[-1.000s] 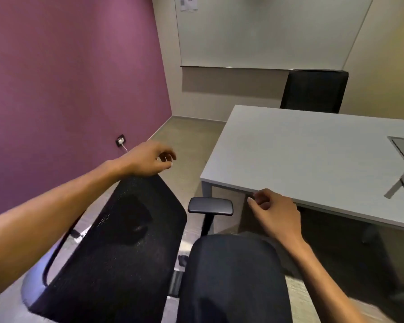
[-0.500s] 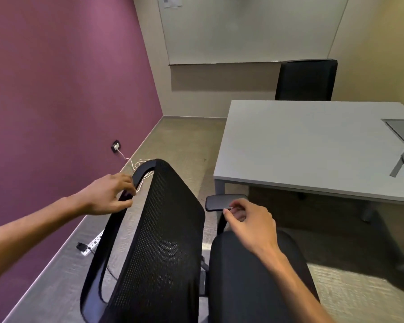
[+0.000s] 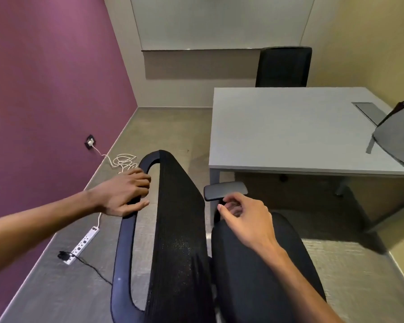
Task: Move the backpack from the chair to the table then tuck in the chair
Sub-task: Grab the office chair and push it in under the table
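Observation:
A black mesh office chair [image 3: 177, 229] stands in front of me, its backrest edge-on and its seat to the right, near the table's left front corner. My left hand [image 3: 124, 194] grips the plastic frame at the back of the backrest. Over the seat's front, just below the grey armrest pad [image 3: 225, 190], my right hand [image 3: 245, 217] hovers with fingers loosely curled and nothing in it. The grey backpack [image 3: 397, 141] lies on the grey table [image 3: 289, 131] at its right edge, partly cut off by the frame.
A purple wall runs along the left, with a socket, a coiled white cable and a white power strip [image 3: 82, 244] on the floor beside it. A second black chair [image 3: 283, 66] stands behind the table's far side. A grey flap [image 3: 365, 108] is set into the tabletop.
The chair's backrest has turned edge-on to me. My left hand went from the top of the backrest to its rear frame. The right hand came back from the table edge to the armrest.

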Demonstrator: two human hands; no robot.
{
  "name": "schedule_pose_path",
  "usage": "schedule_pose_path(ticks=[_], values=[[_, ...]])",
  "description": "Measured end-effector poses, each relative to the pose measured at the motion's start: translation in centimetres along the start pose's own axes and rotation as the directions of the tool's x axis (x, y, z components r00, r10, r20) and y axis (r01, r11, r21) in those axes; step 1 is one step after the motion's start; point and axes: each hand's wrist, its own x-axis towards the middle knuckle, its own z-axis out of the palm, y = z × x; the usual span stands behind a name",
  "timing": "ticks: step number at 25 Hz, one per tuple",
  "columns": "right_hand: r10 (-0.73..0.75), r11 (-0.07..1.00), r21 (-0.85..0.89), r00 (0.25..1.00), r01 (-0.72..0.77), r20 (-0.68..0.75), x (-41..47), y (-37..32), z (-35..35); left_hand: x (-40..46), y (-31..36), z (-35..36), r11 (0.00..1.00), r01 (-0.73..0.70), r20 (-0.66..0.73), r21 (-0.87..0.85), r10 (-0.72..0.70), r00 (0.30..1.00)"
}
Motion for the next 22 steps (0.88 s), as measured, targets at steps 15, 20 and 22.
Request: schedule_pose_path(ticks=[15, 20, 22], values=[[0.071, 0.963, -0.268, 0.937, 0.024, 0.341, -6.5, -17.5, 8.8, 2.3, -0.7, 2.4, 0.934, -0.313, -0.303, -0.170, 0.253, 0.919], [0.321, 0.907, -0.389, 0.866, -0.164, 0.384, -8.1, -18.2, 9.7, 1.6, 2.3, 3.1, 0.962, -0.226, -0.329, -0.151, 0.166, 0.930], [0.374, 0.878, -0.431, 0.860, -0.208, 0.347, -8.7, -17.3, 9.0, 1.8, 4.1, 2.7, 0.964, -0.198, -0.335, -0.179, 0.129, 0.933]])
